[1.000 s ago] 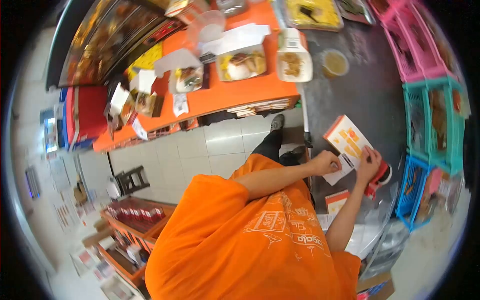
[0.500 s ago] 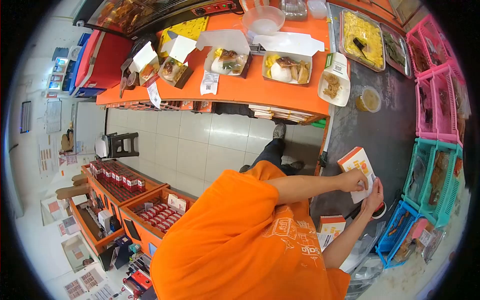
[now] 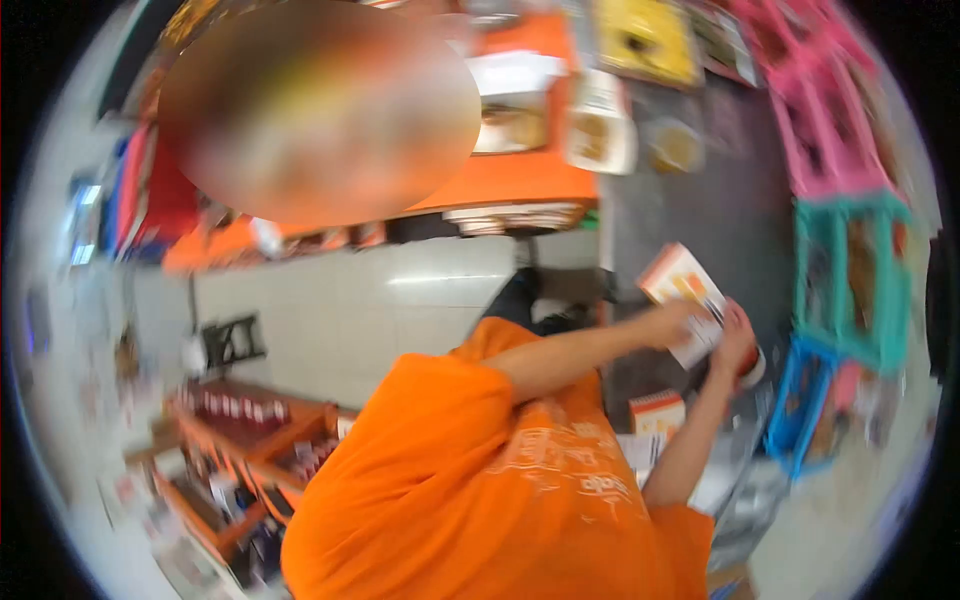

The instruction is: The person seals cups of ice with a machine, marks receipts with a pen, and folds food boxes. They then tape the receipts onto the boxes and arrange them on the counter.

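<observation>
At three o'clock your left hand [image 3: 682,320] kept fingers clenched on the box [image 3: 678,278], your right hand [image 3: 735,340] too blurred to tell, so a hasty tug could slide it off the surface [image 3: 740,200].

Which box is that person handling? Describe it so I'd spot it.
Look at the dark counter beside the teal baskets. The left hand and right hand meet there on a white box with orange patches; the similar box nearer the orange shirt lies unheld.

A single head-worn fisheye camera looks steeply down from close above an orange shirt [image 3: 450,480], tilted and motion-blurred, with the left hand [image 3: 680,322] and right hand [image 3: 735,340] at the dark counter [image 3: 740,220] towards its right edge.
</observation>
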Motion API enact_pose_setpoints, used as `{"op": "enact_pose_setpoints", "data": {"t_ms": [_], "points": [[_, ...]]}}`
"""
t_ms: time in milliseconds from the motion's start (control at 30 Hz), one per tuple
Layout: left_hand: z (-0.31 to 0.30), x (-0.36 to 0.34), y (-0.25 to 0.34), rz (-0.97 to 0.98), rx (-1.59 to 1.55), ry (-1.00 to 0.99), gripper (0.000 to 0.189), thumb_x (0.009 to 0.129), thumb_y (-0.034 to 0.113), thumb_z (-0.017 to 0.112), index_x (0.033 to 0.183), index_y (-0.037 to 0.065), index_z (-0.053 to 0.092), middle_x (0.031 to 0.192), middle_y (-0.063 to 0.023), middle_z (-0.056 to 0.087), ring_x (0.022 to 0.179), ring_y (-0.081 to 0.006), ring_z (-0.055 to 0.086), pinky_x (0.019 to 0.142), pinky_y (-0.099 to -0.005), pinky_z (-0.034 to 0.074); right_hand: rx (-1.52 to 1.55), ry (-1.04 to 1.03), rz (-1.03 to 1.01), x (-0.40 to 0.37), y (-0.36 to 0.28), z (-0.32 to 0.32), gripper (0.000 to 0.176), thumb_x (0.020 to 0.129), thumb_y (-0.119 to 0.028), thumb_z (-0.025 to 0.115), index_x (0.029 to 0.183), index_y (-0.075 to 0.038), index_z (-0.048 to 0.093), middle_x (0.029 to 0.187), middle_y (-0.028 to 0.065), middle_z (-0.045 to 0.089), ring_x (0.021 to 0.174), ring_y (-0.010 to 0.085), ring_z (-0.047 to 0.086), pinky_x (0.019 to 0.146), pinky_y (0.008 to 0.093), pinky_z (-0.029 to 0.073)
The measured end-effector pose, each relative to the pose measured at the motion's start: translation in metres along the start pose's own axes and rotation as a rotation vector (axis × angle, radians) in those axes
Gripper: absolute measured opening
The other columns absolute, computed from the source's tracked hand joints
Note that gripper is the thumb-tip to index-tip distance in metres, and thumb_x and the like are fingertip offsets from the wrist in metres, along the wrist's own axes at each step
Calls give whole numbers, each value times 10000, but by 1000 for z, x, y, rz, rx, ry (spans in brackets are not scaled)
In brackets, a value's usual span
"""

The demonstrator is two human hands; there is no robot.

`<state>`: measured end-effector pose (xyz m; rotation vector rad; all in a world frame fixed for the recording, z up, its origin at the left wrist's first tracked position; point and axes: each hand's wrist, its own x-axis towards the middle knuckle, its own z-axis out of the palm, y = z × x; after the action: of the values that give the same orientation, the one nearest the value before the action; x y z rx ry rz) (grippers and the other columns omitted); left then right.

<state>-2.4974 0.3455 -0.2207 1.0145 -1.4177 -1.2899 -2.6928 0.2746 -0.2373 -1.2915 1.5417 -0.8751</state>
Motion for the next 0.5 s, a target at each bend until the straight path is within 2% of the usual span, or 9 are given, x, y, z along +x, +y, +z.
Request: {"op": "enact_pose_setpoints", "data": {"t_ms": [33,67,133,200,333,367,400,467,500], "points": [[10,1,-25,107,84,-11,591,699,1,639,1279,39,528,1253,-184,549,1212,-346,486,1065,-408,363,-282,44,13,-2,-13,0,269,892,-141,652,1095,35,671,1058,133,688,952,166,635,858,283,486],[12,2,-26,-46,191,-40,695,694,-19,628,1359,57,441,1334,-194,491,1280,-351,424,1102,-413,323,-91,28,83,-2,-6,0,289,894,-185,654,1096,20,678,1035,121,700,932,150,642,827,273,488],[3,10,-3,1,190,-33,719,708,-46,620,1387,57,405,1320,-223,505,1256,-378,463,1072,-424,364,-203,73,7,-11,-33,3,298,892,-220,661,1058,25,693,921,99,725,844,126,656,751,260,497],[0,17,18,-127,322,-116,718,716,-20,648,1383,95,410,1147,-267,590,1082,-429,567,942,-465,460,-254,101,19,-13,-45,3,272,897,-228,657,984,23,715,852,95,724,772,110,632,708,274,490],[-2,18,23,-254,404,-204,688,769,80,654,1405,119,395,962,-256,659,908,-441,629,826,-457,509,-90,30,-56,-11,-25,-4,227,894,-205,650,981,-11,727,851,102,690,768,141,606,713,273,462],[-1,16,18,-193,455,-185,680,781,130,660,1408,139,396,872,-244,666,798,-438,642,742,-472,529,-184,19,-50,-12,-25,-8,201,868,-207,677,959,-39,739,940,107,658,820,174,598,723,289,457],[1,17,21,-195,452,-190,680,781,130,660,1408,139,396,872,-244,666,798,-438,642,742,-472,529,-186,21,-44,-12,-19,-8,201,868,-207,677,959,-39,739,940,107,658,820,174,598,723,289,457],[3,19,31,-280,792,-250,719,784,210,685,1432,164,377,786,-206,665,715,-366,665,636,-455,537,-423,199,-359,-8,1,-4,192,834,-228,717,897,-50,750,1043,105,633,889,187,600,727,310,467],[6,20,32,-282,794,-251,719,784,210,685,1432,164,377,786,-206,665,715,-366,665,636,-455,537,-421,199,-357,-7,7,-2,192,834,-228,717,897,-50,750,1043,105,633,889,187,600,727,310,467]]}}
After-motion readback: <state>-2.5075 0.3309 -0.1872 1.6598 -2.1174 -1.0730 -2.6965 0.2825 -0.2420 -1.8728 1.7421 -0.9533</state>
